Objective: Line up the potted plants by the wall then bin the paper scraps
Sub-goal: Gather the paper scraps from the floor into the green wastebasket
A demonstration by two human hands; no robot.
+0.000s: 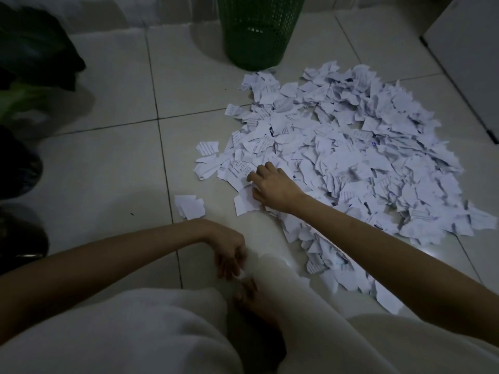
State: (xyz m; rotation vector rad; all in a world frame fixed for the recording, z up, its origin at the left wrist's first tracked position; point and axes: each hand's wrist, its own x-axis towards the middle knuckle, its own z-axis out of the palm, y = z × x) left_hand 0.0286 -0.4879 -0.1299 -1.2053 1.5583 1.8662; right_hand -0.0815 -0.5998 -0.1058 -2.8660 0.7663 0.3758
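Scraps: paper scraps (348, 163) heaped at 2 o'clock, touching green bin (258, 31) at 12.
Right hand (272, 184): fingers curled onto the pile's edge.
Left hand (229, 247): hangs, loosely curled.

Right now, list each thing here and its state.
Paper scraps: heaped on the floor, not binned.
Green bin: upright beside the heap.
Small stray scraps: apart from the heap.
Right hand: on the heap's edge.
Left hand: hanging, fingers loosely curled.
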